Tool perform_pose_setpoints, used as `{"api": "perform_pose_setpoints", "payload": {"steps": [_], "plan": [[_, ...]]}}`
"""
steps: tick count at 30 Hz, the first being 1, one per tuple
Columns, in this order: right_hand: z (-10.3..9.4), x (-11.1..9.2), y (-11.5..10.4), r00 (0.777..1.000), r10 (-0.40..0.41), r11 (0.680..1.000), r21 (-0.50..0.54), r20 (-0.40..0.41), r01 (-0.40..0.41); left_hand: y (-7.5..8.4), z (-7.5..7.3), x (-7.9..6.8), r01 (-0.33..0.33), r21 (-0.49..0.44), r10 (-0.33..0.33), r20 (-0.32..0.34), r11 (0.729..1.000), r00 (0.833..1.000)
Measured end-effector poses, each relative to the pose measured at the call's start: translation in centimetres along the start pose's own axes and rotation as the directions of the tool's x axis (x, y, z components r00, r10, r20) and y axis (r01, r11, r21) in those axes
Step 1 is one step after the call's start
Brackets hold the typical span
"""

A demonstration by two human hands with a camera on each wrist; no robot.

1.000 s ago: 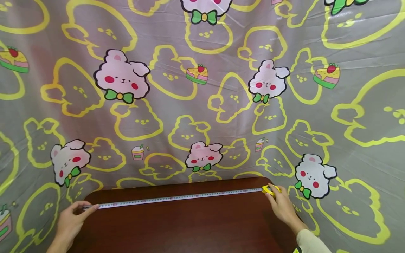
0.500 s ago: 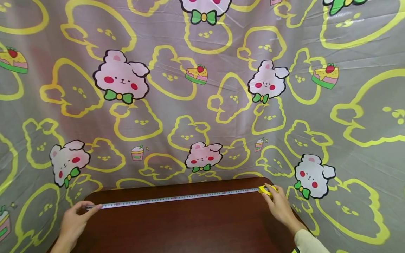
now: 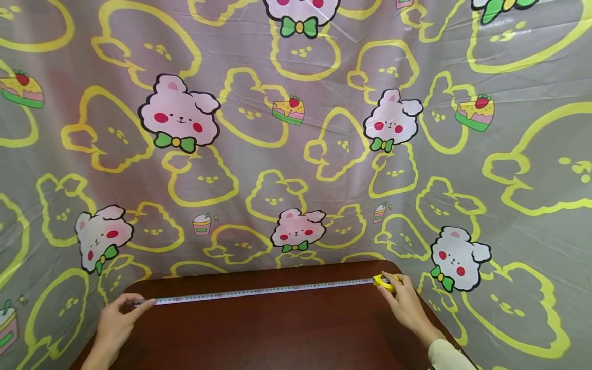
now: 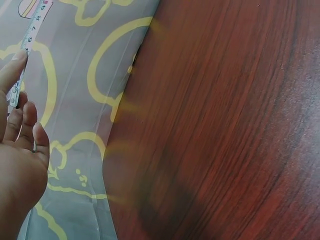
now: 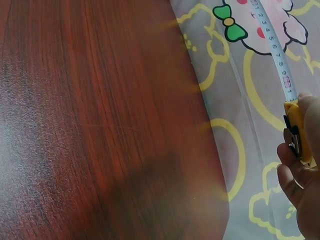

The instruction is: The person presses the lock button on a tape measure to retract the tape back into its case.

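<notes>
A yellow tape measure (image 3: 385, 282) has its white blade (image 3: 263, 291) drawn out straight across the far part of the table. My left hand (image 3: 115, 319) pinches the blade's free end between thumb and fingers, and the end hook is mostly hidden there. In the left wrist view the left hand (image 4: 22, 150) has its thumb laid on the blade (image 4: 29, 37). My right hand (image 3: 406, 304) grips the yellow case at the other end. The right wrist view shows the right hand (image 5: 305, 165) curled round the case (image 5: 296, 127), with the blade (image 5: 276, 52) running out of its mouth.
Below the tape lies a dark red-brown wooden table (image 3: 268, 334) with rounded corners. A grey curtain (image 3: 259, 154) printed with rabbits and yellow outlines hangs behind it and along both sides, close to the table's edges.
Both hands have come a little closer together, the right moving left and the left moving right. The stretch of blade between them is shorter, still held at both ends.
</notes>
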State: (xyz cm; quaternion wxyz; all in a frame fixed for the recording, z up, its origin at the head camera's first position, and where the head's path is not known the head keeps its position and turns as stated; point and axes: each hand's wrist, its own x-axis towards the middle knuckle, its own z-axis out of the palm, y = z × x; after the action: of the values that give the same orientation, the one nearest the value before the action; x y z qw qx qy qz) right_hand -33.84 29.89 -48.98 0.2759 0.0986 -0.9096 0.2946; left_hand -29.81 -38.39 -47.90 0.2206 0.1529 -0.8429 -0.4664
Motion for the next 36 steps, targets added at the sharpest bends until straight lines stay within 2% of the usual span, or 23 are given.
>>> {"api": "perform_pose_setpoints", "payload": {"steps": [3,11,18,25,36], "plan": [[0.2,-0.1,-0.3,1.000,-0.008,1.000,0.000,-0.001,0.008,-0.2,0.1,-0.2,-0.016,-0.004,0.016,0.003,1.000,1.000],[0.6,0.0,-1.0,0.999,-0.035,0.999,0.019,-0.021,0.035,-0.1,0.6,-0.7,0.003,-0.029,-0.002,0.008,1.000,1.000],[1.0,0.0,-1.4,1.000,-0.023,0.999,0.028,-0.015,0.024,-0.2,1.0,-0.9,-0.039,-0.042,0.040,0.022,0.998,0.999],[1.5,-0.3,-2.1,1.000,-0.016,0.999,0.039,0.000,0.016,-0.3,1.8,-1.0,-0.083,-0.014,0.084,0.042,0.996,0.996],[2.7,-0.3,-3.6,0.998,-0.043,0.998,0.047,-0.055,0.045,-0.2,2.8,-1.3,-0.124,-0.002,0.124,0.061,0.992,0.990]]}}
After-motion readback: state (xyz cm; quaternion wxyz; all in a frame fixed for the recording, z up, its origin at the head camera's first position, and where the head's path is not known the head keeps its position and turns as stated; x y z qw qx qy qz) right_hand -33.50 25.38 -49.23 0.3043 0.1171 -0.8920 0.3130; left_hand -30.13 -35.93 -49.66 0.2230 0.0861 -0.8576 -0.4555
